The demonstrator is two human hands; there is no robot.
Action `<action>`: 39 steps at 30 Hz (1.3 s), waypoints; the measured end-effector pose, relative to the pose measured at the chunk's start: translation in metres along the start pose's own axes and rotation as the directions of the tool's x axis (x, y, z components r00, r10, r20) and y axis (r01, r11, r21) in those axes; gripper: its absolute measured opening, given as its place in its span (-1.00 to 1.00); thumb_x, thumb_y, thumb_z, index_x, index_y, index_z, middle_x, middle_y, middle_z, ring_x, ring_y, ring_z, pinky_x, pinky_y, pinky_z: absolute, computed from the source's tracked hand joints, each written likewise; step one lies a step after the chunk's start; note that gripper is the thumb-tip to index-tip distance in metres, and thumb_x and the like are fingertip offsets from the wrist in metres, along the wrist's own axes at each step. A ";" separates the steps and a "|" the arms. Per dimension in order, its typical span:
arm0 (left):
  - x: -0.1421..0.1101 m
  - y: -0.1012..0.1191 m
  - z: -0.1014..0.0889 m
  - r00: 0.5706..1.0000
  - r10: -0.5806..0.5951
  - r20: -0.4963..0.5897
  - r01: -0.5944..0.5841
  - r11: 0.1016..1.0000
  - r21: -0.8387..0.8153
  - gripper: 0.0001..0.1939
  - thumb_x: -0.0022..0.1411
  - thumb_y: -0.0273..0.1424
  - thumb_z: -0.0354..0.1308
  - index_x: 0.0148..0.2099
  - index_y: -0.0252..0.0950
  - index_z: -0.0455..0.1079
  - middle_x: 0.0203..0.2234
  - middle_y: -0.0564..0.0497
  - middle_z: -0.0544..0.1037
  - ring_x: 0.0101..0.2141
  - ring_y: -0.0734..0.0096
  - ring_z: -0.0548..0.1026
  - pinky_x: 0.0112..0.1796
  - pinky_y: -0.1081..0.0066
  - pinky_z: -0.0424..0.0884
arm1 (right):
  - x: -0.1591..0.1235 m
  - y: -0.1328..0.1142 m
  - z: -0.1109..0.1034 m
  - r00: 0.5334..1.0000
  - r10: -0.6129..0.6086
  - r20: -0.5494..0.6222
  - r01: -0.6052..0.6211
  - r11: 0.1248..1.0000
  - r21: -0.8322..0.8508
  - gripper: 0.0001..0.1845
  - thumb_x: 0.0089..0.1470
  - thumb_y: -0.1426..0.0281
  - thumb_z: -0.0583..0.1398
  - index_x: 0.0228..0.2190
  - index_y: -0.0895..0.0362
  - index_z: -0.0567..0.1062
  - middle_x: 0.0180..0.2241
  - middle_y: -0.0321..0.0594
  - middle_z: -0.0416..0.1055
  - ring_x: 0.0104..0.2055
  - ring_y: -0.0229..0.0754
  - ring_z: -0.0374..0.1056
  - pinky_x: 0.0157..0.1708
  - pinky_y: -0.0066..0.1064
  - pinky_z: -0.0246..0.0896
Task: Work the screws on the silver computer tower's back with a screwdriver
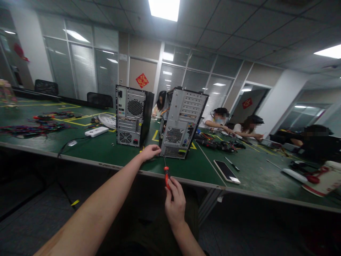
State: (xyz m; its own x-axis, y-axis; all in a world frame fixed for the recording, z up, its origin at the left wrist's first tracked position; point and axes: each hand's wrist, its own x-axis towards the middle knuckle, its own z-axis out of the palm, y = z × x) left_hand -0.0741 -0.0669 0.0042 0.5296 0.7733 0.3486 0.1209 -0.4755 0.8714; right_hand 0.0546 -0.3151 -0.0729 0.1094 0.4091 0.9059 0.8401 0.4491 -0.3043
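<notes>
My right hand (pixel 176 201) is wrapped round the red-and-black handle of a screwdriver (pixel 166 174). Its thin shaft points up and away, with the tip at the lower rear edge of a computer case (pixel 183 106). My left hand (pixel 150 152) is at that case's lower left corner, thumb and fingers drawn together; what they hold, if anything, is too small to see. The case stands upright with its back panel facing me, and its left side looks open. A second computer case (pixel 130 117), also upright and back towards me, stands to its left.
Bundled cables (pixel 37 126) and a white power strip (pixel 96 132) lie on the left of the green table (pixel 87 151). A phone (pixel 226 171), a pen (pixel 232 164) and more cables (pixel 220 144) are on the right. Several people sit across and along the table.
</notes>
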 end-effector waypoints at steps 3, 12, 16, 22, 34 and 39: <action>0.000 0.000 0.000 1.000 0.003 -0.002 -0.003 1.000 0.000 -0.61 0.13 -0.05 0.28 -0.28 -0.32 0.51 -0.44 0.00 0.58 -0.43 0.38 0.51 -0.25 0.35 0.41 | 0.002 -0.002 -0.001 1.000 -0.025 0.003 0.025 1.000 0.004 -0.55 0.31 0.58 0.15 0.14 0.02 0.53 0.07 -0.06 0.53 0.09 -0.08 0.48 0.07 -0.17 0.46; 0.000 -0.001 0.000 1.000 0.014 0.003 -0.014 1.000 -0.009 -0.64 0.15 -0.09 0.26 -0.26 -0.33 0.51 -0.45 0.00 0.57 -0.42 0.38 0.50 -0.28 0.37 0.40 | 0.001 -0.004 0.000 1.000 -0.008 0.015 0.008 1.000 0.009 -0.57 0.31 0.57 0.16 0.14 0.03 0.52 0.10 -0.04 0.50 0.13 -0.06 0.45 0.11 -0.13 0.45; 0.000 -0.001 0.000 1.000 0.010 0.003 -0.010 1.000 -0.007 -0.63 0.14 -0.08 0.27 -0.26 -0.33 0.51 -0.45 0.00 0.57 -0.43 0.38 0.50 -0.28 0.36 0.40 | 0.002 -0.004 0.000 0.999 0.035 -0.014 -0.035 0.999 0.036 -0.65 0.30 0.52 0.22 0.09 0.08 0.53 0.05 -0.02 0.49 0.09 -0.08 0.48 0.08 -0.19 0.48; 0.000 -0.001 -0.001 1.000 0.006 0.003 -0.006 1.000 -0.002 -0.62 0.14 -0.07 0.27 -0.26 -0.32 0.51 -0.47 0.01 0.55 -0.43 0.37 0.50 -0.29 0.36 0.40 | 0.006 -0.005 -0.002 0.998 0.049 -0.044 -0.048 0.998 0.043 -0.71 0.27 0.46 0.29 0.03 0.11 0.54 -0.03 -0.03 0.51 0.03 -0.08 0.51 0.03 -0.22 0.51; 0.000 0.000 0.000 1.000 0.011 -0.001 -0.011 1.000 -0.009 -0.64 0.13 -0.08 0.28 -0.29 -0.32 0.50 -0.47 0.01 0.56 -0.44 0.39 0.50 -0.29 0.38 0.41 | 0.002 -0.002 0.000 1.000 -0.014 -0.003 0.014 1.000 0.002 -0.58 0.30 0.55 0.19 0.13 0.03 0.54 0.08 -0.05 0.52 0.11 -0.07 0.49 0.09 -0.19 0.49; 0.000 -0.001 0.000 1.000 0.001 -0.005 -0.001 1.000 -0.013 -0.63 0.13 -0.08 0.28 -0.27 -0.32 0.51 -0.45 0.00 0.57 -0.43 0.38 0.51 -0.29 0.38 0.40 | 0.001 0.001 0.000 1.000 -0.025 -0.003 0.025 1.000 -0.017 -0.54 0.31 0.57 0.16 0.16 0.00 0.52 0.10 -0.06 0.52 0.12 -0.05 0.48 0.10 -0.13 0.47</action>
State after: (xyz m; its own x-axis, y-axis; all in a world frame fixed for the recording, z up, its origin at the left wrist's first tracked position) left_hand -0.0743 -0.0660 0.0038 0.5258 0.7749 0.3509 0.1094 -0.4707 0.8755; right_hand 0.0557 -0.3146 -0.0724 0.0897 0.3956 0.9140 0.8516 0.4454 -0.2763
